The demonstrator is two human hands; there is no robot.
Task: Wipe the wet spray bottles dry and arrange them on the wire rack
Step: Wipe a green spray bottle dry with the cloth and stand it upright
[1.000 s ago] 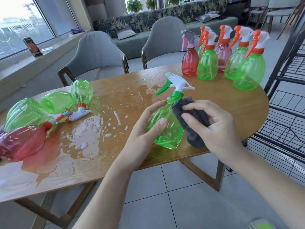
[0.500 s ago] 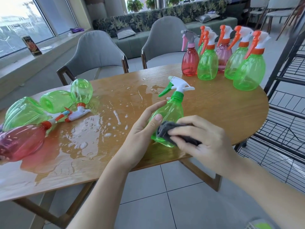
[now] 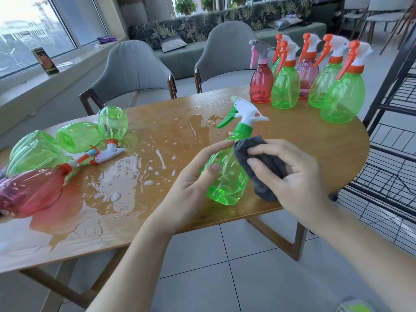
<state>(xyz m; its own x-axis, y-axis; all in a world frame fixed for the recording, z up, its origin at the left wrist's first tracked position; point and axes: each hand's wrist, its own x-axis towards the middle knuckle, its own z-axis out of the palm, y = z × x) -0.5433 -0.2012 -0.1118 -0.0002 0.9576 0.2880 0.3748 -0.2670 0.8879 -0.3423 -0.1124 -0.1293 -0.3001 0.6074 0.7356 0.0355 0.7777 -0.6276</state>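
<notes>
My left hand (image 3: 193, 185) holds a green spray bottle (image 3: 227, 176) with a white head and green trigger, tilted above the table's front edge. My right hand (image 3: 290, 176) grips a dark grey cloth (image 3: 258, 158) and presses it against the bottle's right shoulder, just under the green collar. Several dry-looking bottles (image 3: 286, 86), green, red and pink, stand upright at the far right of the table. Several wet bottles (image 3: 78, 136) lie on their sides at the left, with a red one (image 3: 31, 192) nearest me. The black wire rack (image 3: 396, 140) stands to the right of the table.
The wooden table (image 3: 315, 136) is covered with puddles and drops (image 3: 126, 174) across its left and middle. Two grey chairs (image 3: 135, 70) stand behind it, with a sofa beyond them. A tiled floor lies below the table's front edge.
My right hand has slid the cloth from the bottle's lower body back up to its shoulder near the neck. The left hand keeps its hold on the bottle.
</notes>
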